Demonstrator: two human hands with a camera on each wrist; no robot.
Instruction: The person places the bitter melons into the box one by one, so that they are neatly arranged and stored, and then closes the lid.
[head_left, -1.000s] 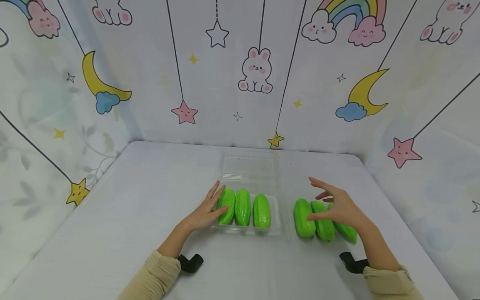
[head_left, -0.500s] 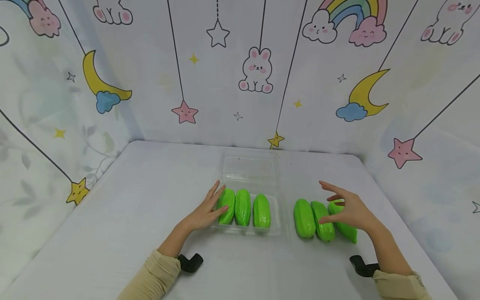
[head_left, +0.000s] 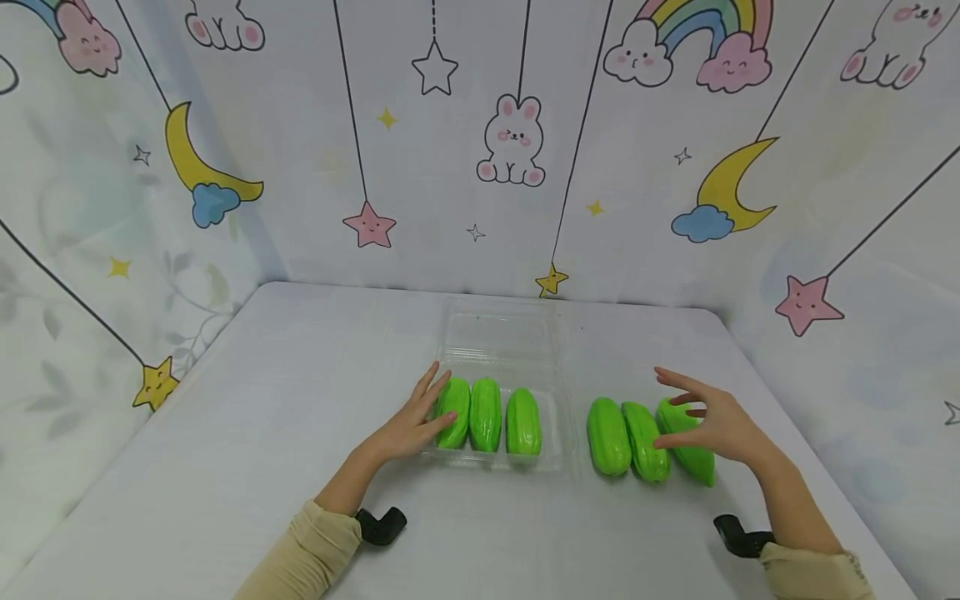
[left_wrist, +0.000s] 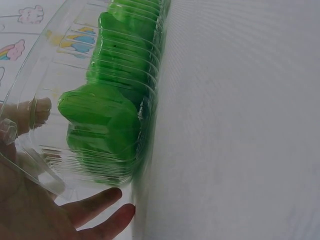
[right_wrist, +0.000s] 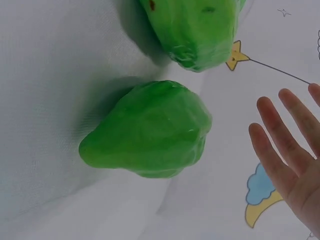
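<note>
Green gourds were in two sets: three sat side by side in a clear plastic tray near the middle of the bench, and three more lay loose in a row on the bench just to the right of it. The left hand was flat and relaxed against the tray's left side, fingers straight and spread a bit, thumb lying by the leftmost tray gourd; the forearm came in low from the near edge with a tan sleeve at the wrist. From the left wrist camera you could see the fingertips poking out under the tray's ribbed corner, so it was touching the plastic, not curling round anything. The right hand hung over the rightmost loose gourd, fingers stretched out and fanned apart, palm turned toward the left, thumb down near the middle loose gourd. The right wrist camera showed open straight fingers with a gap between them and the gourd, so it wasn't holding anything. The leftmost loose gourd sat apart from both hands.
</note>
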